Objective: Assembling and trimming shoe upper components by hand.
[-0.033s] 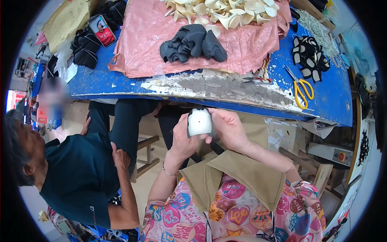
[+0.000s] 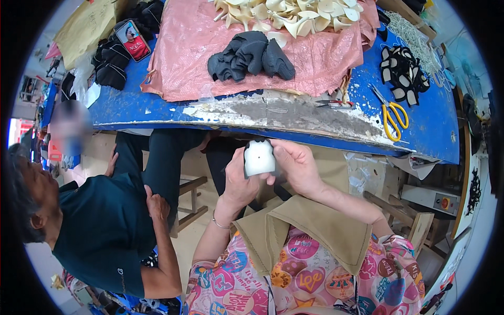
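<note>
A white curved piece [image 2: 259, 158] with a small dark hole in its middle is held up just off the table's near edge. Dark material shows along its upper edge and sides. My left hand [image 2: 240, 177] grips its left side, fingers closed around it. On the other side my right hand [image 2: 297, 164] pinches the piece near its upper right corner. Fingertips show beneath its lower edge. Whatever lies behind the piece is hidden.
On the blue table [image 2: 173, 113], a pink woven sheet [image 2: 184, 58] bears dark grey soft pieces [image 2: 247, 55] and a heap of cream-coloured curved parts [image 2: 294, 16]. Yellow-handled scissors [image 2: 394, 118] lie right, near black-and-white pieces [image 2: 403, 73]. A seated person [image 2: 105, 231] is close at left.
</note>
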Available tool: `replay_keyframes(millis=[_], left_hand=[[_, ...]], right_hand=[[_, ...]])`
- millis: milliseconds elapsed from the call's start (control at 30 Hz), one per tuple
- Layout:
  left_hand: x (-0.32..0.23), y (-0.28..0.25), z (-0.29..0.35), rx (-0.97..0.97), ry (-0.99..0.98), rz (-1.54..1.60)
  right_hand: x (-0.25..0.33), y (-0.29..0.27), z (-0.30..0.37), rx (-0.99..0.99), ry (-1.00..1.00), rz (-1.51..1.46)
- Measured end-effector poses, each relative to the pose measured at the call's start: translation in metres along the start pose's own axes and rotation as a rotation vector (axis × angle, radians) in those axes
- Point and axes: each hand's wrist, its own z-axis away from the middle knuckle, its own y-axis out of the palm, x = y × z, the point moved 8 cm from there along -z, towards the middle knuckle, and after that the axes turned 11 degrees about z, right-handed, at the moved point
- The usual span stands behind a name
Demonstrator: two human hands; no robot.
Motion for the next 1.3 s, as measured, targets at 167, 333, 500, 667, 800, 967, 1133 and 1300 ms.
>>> replay_keyframes(millis=[167,333,500,667,800,967,1133,1300], left_hand=[[0.011,-0.005,0.004,-0.106,0.096,-0.091],[0.009,-0.001,-0.002,-0.057,0.083,-0.254],[-0.016,-0.026,-0.016,-0.073,0.092,0.103],[-0.006,-0.009,-0.017,0.035,-0.264,0.407],[-0.025,-0.018,-0.011,-0.001,-0.175,0.257],[-0.025,-0.018,-0.009,-0.053,-0.055,-0.222],[-0.022,-0.019,-0.004,-0.037,-0.014,-0.211],[-0.031,-0.052,-0.002,-0.065,-0.001,-0.047]], right_hand=[[0.015,0.015,0.012,-0.136,-0.101,0.406],[0.000,0.002,0.008,-0.053,0.059,0.194],[0.013,-0.018,0.002,-0.071,0.065,0.321],[0.008,-0.013,-0.002,-0.092,-0.043,0.366],[0.016,-0.005,0.003,-0.134,-0.097,0.529],[0.006,-0.002,0.001,-0.146,-0.126,0.537],[0.000,-0.012,-0.006,-0.177,-0.135,0.546],[-0.003,-0.008,-0.002,-0.075,-0.002,0.222]])
